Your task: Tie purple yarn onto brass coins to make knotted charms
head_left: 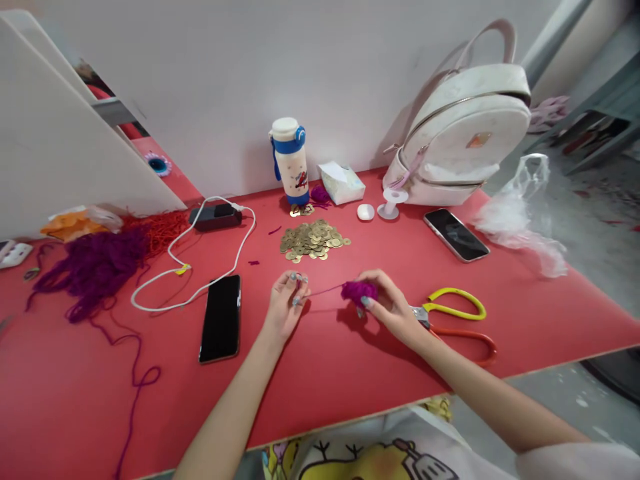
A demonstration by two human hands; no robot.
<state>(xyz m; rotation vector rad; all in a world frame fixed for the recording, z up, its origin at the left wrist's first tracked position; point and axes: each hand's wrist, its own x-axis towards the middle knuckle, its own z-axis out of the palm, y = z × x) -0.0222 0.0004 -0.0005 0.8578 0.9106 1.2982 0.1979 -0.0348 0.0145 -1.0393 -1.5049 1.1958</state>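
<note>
Cartoon-printed clothing (370, 463) lies nearest, below the edge of the red surface (325, 387); beyond it, both hands work just in front of the coin pile (314, 241), the landmark here. Right hand (393, 307), in front and to the right of the pile, grips a small magenta yarn bundle (356, 291); left hand (285, 301), in front and to the left, has its fingertips pinched on the yarn strand (324, 291) running between them; whether those fingertips hold anything more, I cannot tell. Such a bundle should prove light, soft and easily squashed, best cupped loosely around its middle; the thin strand probably tangles readily and suits a fingertip pinch. Farther left of the pile lies a loose yarn heap (100, 267); scissors (454, 290) with yellow and red handles lie to its right and nearer, beside the right hand.
</note>
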